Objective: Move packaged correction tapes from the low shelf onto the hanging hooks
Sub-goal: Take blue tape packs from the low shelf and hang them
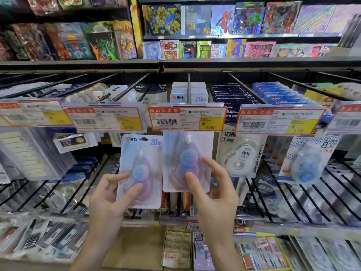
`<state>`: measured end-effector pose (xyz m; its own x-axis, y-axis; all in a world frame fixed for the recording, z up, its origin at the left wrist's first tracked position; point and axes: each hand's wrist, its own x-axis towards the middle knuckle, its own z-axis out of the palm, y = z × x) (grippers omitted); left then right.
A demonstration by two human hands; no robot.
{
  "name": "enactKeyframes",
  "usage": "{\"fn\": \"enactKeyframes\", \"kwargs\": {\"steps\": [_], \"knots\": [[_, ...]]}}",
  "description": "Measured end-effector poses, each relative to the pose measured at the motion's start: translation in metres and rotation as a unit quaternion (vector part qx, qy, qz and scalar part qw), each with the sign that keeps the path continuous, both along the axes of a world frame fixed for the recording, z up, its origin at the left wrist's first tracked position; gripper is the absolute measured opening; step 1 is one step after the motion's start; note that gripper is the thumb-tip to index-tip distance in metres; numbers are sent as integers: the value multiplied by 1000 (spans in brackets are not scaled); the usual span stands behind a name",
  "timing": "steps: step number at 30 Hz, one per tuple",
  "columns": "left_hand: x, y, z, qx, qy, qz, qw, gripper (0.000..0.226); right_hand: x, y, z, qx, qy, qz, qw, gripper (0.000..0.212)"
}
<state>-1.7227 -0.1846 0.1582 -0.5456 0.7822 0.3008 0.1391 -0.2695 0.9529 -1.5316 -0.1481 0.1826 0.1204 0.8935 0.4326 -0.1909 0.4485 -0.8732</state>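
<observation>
While stock waits on the racks below, a person's left hand (112, 194) holds a packaged correction tape (139, 171) upright in front of the display, thumb pressed on the clear blister and fingers (114, 178) curled round the card's left edge. Just beside it, the right hand (212, 189) pinches a second pack (187, 163), thumb on the blister and fingers reaching round its right edge; the top of that card is hidden behind the price tag (188, 118) marked 6.80, so whether its hole is threaded on the hook cannot be told. The step in hand looks like hanging: one pack at or near the centre hook (188, 88), the other held ready to follow. Behind the tag, a row of matching 20 m packs (188, 92) already hangs along that hook, suggesting it is the right destination. To the right, white 30 m correction tapes (241, 155) and blue-dotted packs (307, 161) hang on neighbouring hooks. The next move likely calls for raising the left-hand pack above the tag, lining the cut-out at its top (143, 138) with the hook's tip, and sliding it back; the tag overhanging the tip may obstruct the approach. Farther up, toy boxes (224, 20) fill the upper shelves.
</observation>
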Motion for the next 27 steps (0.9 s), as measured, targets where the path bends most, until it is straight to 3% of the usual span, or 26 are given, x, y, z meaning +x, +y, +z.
{"fn": "enactKeyframes", "kwargs": {"steps": [6, 14, 27], "knots": [[-1, -2, -3, 3, -8, 4, 1000, 37, -22, 11, -11, -28, 58, -21, 998, 29], [-6, -5, -8, 8, -31, 5, 999, 28, -49, 24, -26, -31, 37, -53, 997, 35], [-7, -14, -1, 7, -20, 20, 1000, 39, -71, 68, -19, -83, 89, -84, 989, 39]]}}
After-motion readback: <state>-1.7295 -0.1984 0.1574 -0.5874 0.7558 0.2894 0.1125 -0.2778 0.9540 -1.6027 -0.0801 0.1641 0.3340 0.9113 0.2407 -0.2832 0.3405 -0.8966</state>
